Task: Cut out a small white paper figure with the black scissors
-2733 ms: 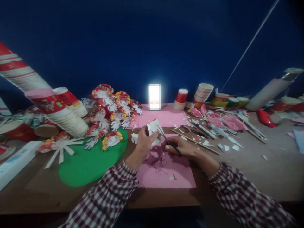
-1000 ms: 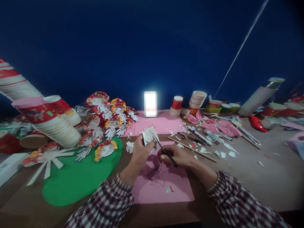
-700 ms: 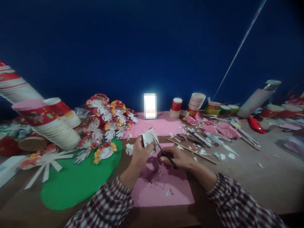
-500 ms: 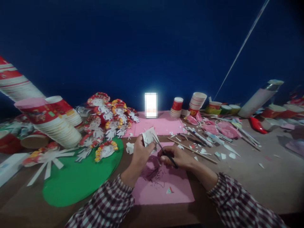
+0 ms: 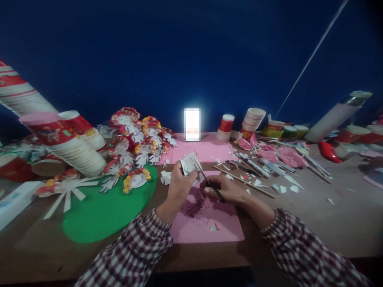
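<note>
My left hand (image 5: 182, 187) is closed on a small piece of white paper (image 5: 189, 164) with faint dark lines on it. In my right hand (image 5: 223, 190) is a pair of scissors (image 5: 213, 187) with dark handles, its blades reaching up to the paper's right edge. Both hands hover over a pink sheet (image 5: 209, 231). Dark thin scraps (image 5: 196, 209) lie scattered on that sheet, along with a small coloured scrap (image 5: 214, 227) near its front edge.
On the left, paper figures (image 5: 136, 181) lie around a green oval sheet (image 5: 98, 219), beside tilted paper cup stacks (image 5: 74, 149). A glowing blurred rectangle (image 5: 192, 124) stands at the back. Pens (image 5: 254, 165), sticks (image 5: 245, 181) and white scraps litter the right side.
The whole view has shifted slightly, so the table appears higher in the picture. My hands keep nearly the same pose, with scissors still at the paper's edge.
</note>
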Demonstrator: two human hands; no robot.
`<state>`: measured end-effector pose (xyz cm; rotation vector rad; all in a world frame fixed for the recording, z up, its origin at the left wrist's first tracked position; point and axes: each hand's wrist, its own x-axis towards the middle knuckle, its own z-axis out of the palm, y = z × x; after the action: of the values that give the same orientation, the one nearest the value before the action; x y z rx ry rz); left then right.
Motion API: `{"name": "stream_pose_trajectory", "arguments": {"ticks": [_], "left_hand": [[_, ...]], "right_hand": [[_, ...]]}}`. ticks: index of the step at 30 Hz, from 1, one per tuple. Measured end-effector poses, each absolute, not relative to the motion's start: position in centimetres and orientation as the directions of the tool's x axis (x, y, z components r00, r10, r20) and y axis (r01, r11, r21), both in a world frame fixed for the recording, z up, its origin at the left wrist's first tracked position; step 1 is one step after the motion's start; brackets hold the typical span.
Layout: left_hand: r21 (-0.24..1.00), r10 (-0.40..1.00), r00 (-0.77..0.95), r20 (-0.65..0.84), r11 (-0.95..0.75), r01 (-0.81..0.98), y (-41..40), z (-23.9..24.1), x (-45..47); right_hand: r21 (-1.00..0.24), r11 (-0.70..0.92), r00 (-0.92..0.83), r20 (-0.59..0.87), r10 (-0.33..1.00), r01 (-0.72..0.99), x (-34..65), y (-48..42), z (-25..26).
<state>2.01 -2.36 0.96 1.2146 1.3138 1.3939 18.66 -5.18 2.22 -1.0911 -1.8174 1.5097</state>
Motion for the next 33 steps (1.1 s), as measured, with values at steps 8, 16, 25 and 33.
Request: {"name": "stream_pose_trajectory", "arguments": {"ticks": [8, 16, 25, 33], "left_hand": [[0.994, 0.987, -0.120, 0.109, -0.109, 0.013, -2.4, 0.9, 2.1], [0.996, 0.993, -0.090, 0.078, -0.081, -0.031, -2.4, 1.1, 1.9], [0.976, 0.997, 0.032, -0.063, 0.068, -0.207, -2.2, 1.2, 1.5], [0.977, 0.992, -0.093, -0.083, 0.062, -0.205, -0.8, 0.9, 0.9]], "right_hand": [[-0.953, 0.110, -0.508, -0.051, 0.860, 0.282, 18.6, -5.4, 2.8], [-0.963, 0.087, -0.497, -0.053, 0.866, 0.255, 18.7, -5.2, 1.8], [-0.972, 0.045, -0.466, -0.069, 0.882, 0.229, 18.6, -4.9, 1.9], [-0.968, 0.069, -0.446, -0.047, 0.894, 0.241, 19.4, -4.5, 1.8]]}}
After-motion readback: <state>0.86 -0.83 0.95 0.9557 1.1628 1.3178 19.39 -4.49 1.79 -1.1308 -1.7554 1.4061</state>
